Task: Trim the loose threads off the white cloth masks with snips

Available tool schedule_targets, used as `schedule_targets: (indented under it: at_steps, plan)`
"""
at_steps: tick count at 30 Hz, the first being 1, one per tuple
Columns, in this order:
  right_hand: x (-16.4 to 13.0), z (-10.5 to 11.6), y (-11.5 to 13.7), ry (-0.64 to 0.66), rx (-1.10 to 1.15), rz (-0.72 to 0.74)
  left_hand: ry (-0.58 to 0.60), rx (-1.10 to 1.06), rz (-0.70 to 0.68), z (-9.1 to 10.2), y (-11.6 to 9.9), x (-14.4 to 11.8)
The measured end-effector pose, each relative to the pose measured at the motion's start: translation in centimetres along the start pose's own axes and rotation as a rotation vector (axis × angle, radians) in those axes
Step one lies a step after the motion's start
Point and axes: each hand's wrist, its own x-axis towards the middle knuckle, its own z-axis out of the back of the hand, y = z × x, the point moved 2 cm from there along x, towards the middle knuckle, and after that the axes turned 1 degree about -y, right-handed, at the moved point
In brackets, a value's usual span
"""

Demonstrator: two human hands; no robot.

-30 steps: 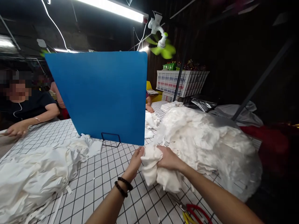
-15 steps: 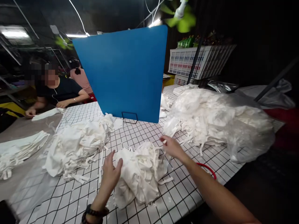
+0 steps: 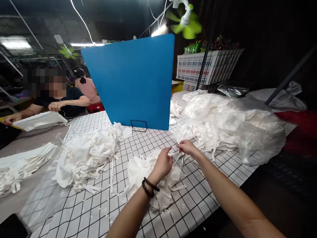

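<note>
On the checkered table [image 3: 138, 145] there are three loose heaps of white cloth: a left pile [image 3: 84, 157] in front-left of the blue board [image 3: 131, 82], a large pile [image 3: 223, 122] to the right of the board, and a small bundle [image 3: 146, 177] in front of the board, plus two people behind the board's left side. The small bundle is crumpled white fabric with thin straps hanging out; the left hand [image 3: 162, 164] and the right hand [image 3: 187, 148] are both pinched closed on a strap of it at its far edge. Half a second ago both hands were open and apart over this bundle, and now they have come close together and gripped
</note>
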Motion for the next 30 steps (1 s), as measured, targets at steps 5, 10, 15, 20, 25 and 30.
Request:
schedule_targets:
  at_steps: [5, 10, 15, 20, 25, 30]
  plan:
    - [-1.9, 0.7, 0.5, 0.024, 0.051, 0.113, 0.211, -0.134, 0.129, -3.4, 0.2, 1.8]
    - [-3.7, 2.2, -0.3, 0.046, 0.042, 0.224, 0.345, -0.319, 0.203, -3.4, -0.5, -0.9]
    - [-7.3, 5.9, -7.3, -0.022, -0.134, 0.184, 0.405, -0.553, 0.357, -2.1, -2.2, -4.2]
    - [-9.8, 5.8, -15.0, -0.096, -0.304, -0.011, 0.302, -0.337, 0.308, -1.6, -2.7, -5.4]
    - [-9.2, 4.7, -17.3, -0.091, -0.331, -0.068, 0.143, -0.137, 0.108, -1.1, -3.7, -4.7]
    - [-9.5, 5.4, -18.6, -0.051, -0.310, -0.107, 0.166, -0.307, 0.077, -1.3, -4.4, -3.2]
